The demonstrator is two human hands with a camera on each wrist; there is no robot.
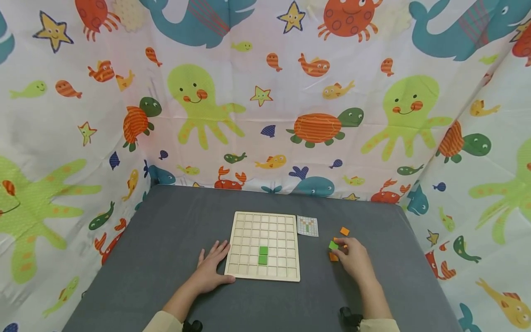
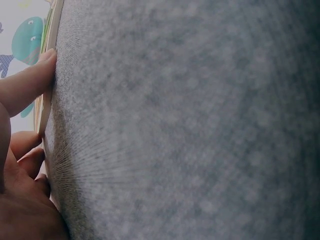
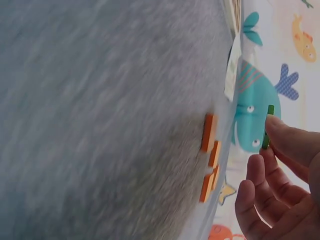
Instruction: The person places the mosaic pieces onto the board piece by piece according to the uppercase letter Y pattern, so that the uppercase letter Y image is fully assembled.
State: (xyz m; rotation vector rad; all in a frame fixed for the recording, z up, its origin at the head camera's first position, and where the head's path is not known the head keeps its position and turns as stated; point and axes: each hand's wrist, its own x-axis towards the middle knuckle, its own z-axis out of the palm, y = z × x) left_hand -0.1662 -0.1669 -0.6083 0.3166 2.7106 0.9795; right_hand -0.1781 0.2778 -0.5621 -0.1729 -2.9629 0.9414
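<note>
A pale wooden grid board (image 1: 249, 240) lies on the dark grey table, with two green square tiles (image 1: 263, 255) in neighbouring cells of one column. At its lower left corner my left hand (image 1: 209, 272) rests with fingers spread along the edge, thumb against the near side. To the right, my right hand (image 1: 356, 260) pinches a green tile (image 3: 268, 127) between thumb and fingertips, lifted off the table in the right wrist view. Just below and around it lie several orange tiles (image 1: 345, 231), some partly hidden by the hand.
A small printed pattern card (image 1: 308, 226) lies against the board's upper right side. A sea-animal curtain (image 1: 265, 92) hangs behind and at both sides of the grey table (image 1: 182, 212).
</note>
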